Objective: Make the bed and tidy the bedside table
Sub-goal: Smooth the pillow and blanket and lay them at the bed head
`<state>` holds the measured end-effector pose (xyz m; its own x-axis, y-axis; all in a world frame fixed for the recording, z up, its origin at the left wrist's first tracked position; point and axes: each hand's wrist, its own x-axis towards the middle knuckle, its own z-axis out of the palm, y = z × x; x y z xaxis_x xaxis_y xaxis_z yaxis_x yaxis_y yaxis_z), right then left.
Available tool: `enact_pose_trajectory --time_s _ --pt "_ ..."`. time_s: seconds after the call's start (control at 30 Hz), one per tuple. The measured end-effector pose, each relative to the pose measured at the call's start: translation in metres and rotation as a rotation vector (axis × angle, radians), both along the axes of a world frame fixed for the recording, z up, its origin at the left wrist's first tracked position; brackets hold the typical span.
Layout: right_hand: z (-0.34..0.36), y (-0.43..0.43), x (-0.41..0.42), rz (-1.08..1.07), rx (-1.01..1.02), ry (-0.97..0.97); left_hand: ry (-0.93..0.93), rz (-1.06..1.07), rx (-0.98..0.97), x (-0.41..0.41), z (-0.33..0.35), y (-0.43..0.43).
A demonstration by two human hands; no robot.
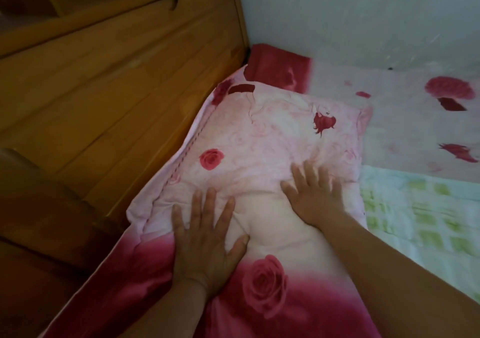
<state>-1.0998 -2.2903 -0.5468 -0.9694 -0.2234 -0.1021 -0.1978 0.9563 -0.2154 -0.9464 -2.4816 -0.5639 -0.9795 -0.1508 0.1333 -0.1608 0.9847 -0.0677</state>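
Fingers (209, 207) of left hand (205, 241) and right hand (315, 200) lie splayed, grasping nothing, pressing the pillow (259, 135); uneven pushing may bunch its loose cover.

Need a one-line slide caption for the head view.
Bed-making: left hand and right hand press flat on the rose-print pillow beside the wooden headboard.
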Motion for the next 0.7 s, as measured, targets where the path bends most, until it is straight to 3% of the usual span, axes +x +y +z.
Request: enact_pose_trajectory --time_s 0.03,0.1,0.2,0.3,0.37,0.43,0.53,0.7 --pt "-0.004 -0.003 -0.004 0.001 0.032 -0.125 0.002 0.001 -0.004 0.0 0.0 -0.001" --pt "0.007 -0.008 -0.008 -0.055 0.021 -0.183 0.004 0.0 -0.004 0.0 0.0 -0.001" --pt "0.045 -0.009 0.012 -0.137 -0.061 0.063 0.029 -0.008 0.003 0.0 -0.001 -0.002" --pt "0.045 -0.007 0.08 -0.04 -0.101 0.348 0.032 -0.014 0.019 -0.001 -0.002 -0.004" --pt "0.01 -0.003 0.113 0.082 -0.033 0.281 0.027 -0.01 0.019 -0.003 -0.003 -0.003" --pt "-0.011 -0.001 0.118 0.069 0.068 0.211 0.01 -0.008 0.02 -0.004 -0.003 -0.002" --pt "0.006 -0.017 0.131 -0.051 -0.012 0.23 -0.05 0.016 0.061 -0.006 0.001 -0.001" --pt "-0.012 -0.025 0.202 0.155 -0.007 0.187 -0.16 0.02 0.05 0.008 0.013 0.006"
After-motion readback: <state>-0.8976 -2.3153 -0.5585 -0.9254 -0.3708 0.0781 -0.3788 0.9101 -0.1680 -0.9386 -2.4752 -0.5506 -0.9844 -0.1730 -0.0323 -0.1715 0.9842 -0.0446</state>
